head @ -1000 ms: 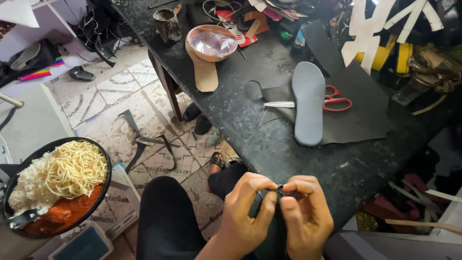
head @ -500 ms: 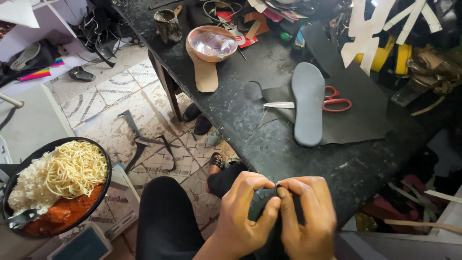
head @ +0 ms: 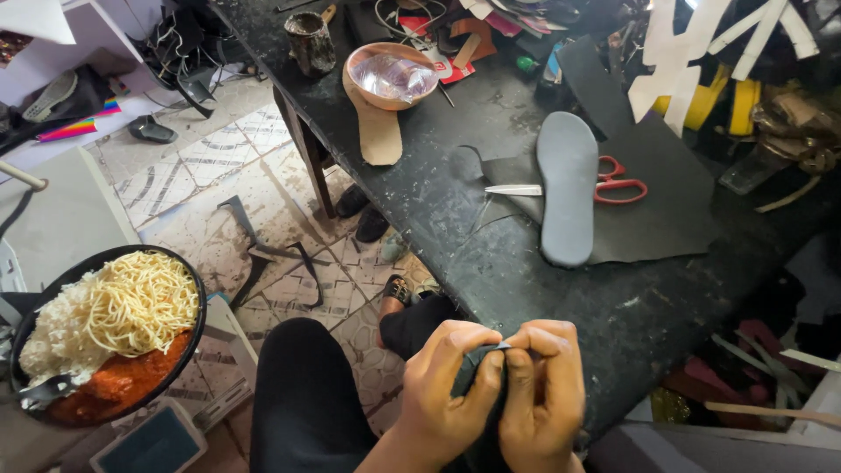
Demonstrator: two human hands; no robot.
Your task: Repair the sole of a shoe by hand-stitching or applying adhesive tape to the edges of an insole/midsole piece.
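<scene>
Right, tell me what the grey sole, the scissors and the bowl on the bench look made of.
Grey sole: looks like matte foam or rubber, smooth and dull. Scissors: shiny metal blades, red handles that look plastic. Bowl: tan, possibly wood or plastic, with crinkled clear film inside.

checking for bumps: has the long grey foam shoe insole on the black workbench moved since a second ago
No. The long grey foam shoe insole lies across the red-handled scissors as before.
</scene>
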